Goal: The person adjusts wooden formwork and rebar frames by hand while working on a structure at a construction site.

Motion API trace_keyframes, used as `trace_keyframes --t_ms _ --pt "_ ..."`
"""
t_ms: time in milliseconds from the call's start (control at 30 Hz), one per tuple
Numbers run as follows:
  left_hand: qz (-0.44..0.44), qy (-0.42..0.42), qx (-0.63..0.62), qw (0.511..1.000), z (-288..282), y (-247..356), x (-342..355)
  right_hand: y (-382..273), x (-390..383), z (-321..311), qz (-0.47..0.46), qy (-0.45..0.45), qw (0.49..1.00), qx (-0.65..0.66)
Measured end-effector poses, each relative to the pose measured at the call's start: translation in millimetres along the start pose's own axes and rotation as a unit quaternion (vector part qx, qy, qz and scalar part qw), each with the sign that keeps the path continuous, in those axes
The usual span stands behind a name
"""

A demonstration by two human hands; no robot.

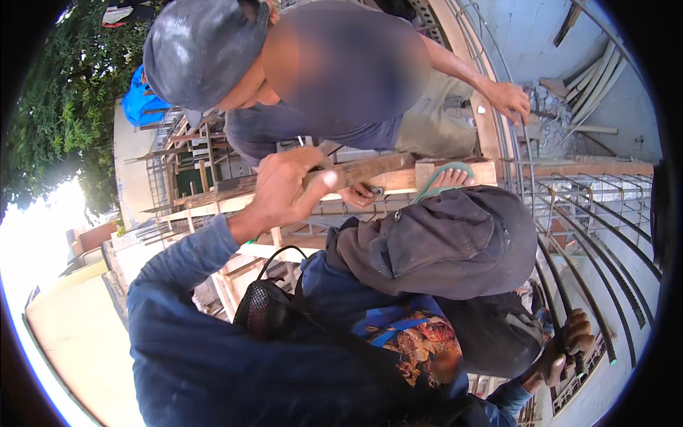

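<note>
My left hand [288,188] is closed in the middle of the view, its thumb up, in front of a wooden beam [398,181]; I cannot make out what is in its fingers. My right hand [569,345], at the lower right, grips one of several dark ribbed rebars [558,288]. Just beyond my left hand, a co-worker's hand [359,196] holds a small metal piece [377,191] by the beam. Their other hand [509,99] reaches to thin steel bars. A sandalled foot [445,178] rests on the timber.
The co-worker [313,121] in a dark cap bends over the beam. Scaffold timbers and rebar cages lie beyond and below, with a blue tarp [139,99] and trees at upper left. A block wall [555,28] and pale pipes [597,82] are at upper right.
</note>
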State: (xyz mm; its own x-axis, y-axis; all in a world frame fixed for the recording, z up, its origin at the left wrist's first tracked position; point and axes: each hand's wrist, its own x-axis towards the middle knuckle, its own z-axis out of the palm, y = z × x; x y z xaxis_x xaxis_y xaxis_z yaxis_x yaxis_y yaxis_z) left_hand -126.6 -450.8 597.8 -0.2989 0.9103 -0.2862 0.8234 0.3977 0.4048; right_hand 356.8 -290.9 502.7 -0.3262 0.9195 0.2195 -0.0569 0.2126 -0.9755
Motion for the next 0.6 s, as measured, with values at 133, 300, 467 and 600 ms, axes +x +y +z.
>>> trace_keyframes --t_ms 133,300,467,600 --pt "-0.046 0.047 -0.051 0.997 14.2 0.6 0.0 -6.7 -6.6 -3.2 0.049 -0.029 0.996 -0.070" --pt "0.008 0.054 0.075 0.996 0.1 10.0 2.3 -51.9 -4.9 -13.9 0.216 -0.067 0.956 -0.185" --pt "-0.018 0.037 0.076 0.996 -0.7 5.6 4.0 -67.8 0.8 -19.7 0.289 -0.122 0.892 -0.326" --pt "-0.004 0.027 0.086 0.996 -1.2 2.8 2.8 -59.6 -1.3 -36.5 0.228 -0.199 0.870 -0.389"
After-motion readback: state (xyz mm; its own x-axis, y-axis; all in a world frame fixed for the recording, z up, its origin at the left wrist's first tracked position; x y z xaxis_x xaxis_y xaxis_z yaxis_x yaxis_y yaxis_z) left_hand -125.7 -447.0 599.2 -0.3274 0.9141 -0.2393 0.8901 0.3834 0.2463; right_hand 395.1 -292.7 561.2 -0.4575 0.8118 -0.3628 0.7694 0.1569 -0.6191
